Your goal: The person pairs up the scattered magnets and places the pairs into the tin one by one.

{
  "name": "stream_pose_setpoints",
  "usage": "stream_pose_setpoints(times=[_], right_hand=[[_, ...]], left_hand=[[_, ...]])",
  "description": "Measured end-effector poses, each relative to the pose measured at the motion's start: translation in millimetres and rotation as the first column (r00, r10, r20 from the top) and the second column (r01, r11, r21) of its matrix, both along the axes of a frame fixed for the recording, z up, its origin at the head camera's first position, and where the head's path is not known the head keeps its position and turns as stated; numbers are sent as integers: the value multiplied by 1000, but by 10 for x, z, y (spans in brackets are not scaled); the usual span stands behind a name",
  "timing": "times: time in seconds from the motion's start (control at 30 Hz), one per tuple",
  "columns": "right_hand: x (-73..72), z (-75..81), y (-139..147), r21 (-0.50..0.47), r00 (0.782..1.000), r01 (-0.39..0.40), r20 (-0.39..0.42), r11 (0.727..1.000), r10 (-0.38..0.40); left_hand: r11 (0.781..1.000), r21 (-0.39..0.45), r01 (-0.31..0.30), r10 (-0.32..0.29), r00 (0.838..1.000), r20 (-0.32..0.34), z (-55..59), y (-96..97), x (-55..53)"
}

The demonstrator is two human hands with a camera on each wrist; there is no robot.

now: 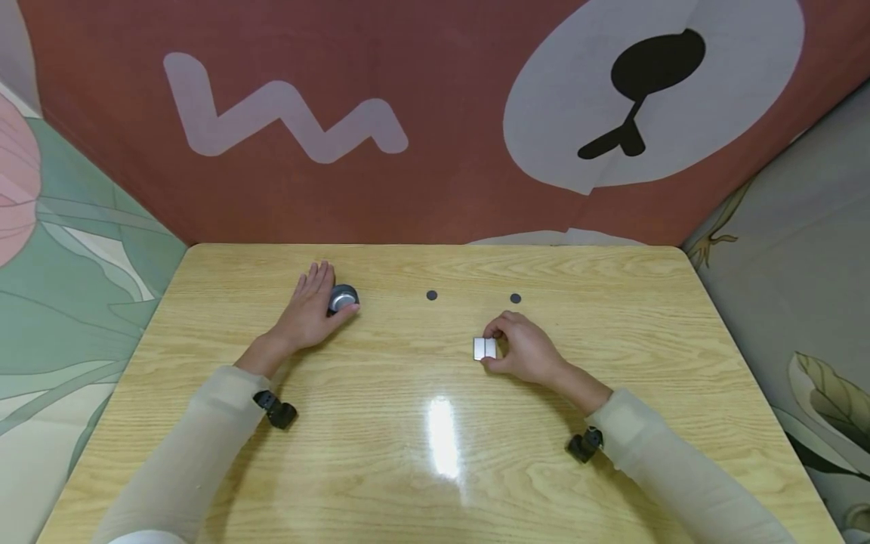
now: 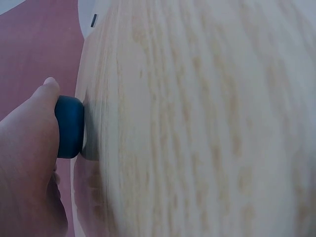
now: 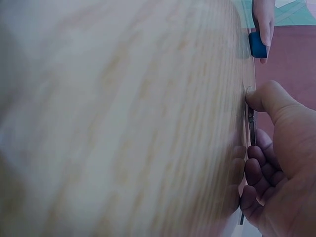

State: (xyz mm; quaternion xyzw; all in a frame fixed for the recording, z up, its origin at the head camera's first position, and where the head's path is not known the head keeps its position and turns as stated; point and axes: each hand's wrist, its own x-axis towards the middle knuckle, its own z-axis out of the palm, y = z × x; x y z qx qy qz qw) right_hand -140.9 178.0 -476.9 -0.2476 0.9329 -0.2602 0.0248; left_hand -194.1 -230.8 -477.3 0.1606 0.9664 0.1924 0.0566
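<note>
On the left of the table lies my left hand (image 1: 311, 311), long fingers straight, its thumb reaching along the near side of a squat round object (image 1: 343, 299). That object has a dark rim and a shiny silver top; its side shows as blue-green in the left wrist view (image 2: 70, 127). Right of the middle, my right hand (image 1: 532, 352) pinches a small flat silver-white rectangle (image 1: 485, 349) between thumb and curled fingers. A dark line splits this rectangle down the middle. Seen edge-on in the right wrist view, it is thin (image 3: 252, 121) and close over the tabletop.
Two small dark discs (image 1: 431, 295) (image 1: 516, 298) lie flat farther back on the light wood table (image 1: 381, 468). A red printed cloth (image 1: 448, 189) rises along the back edge, with patterned cloths at both sides. Each wrist wears a small black camera.
</note>
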Motion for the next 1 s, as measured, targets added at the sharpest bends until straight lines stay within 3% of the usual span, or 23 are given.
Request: stream_pose_setpoints(times=[0.3,0.7,1.0], right_hand=[[0,19,8,-21,999,24,34,999,-23],[-21,42,8,-78,996,2,94,997,5],[-46,62,29,-209,972,48,233,977,2]], left_hand=[[1000,-13,-6,6,1000,5,-9,-5,-8],[1000,-9,-9,9,1000,0,-22,-10,-11],[1000,-4,-7,7,1000,8,-17,-4,-5]])
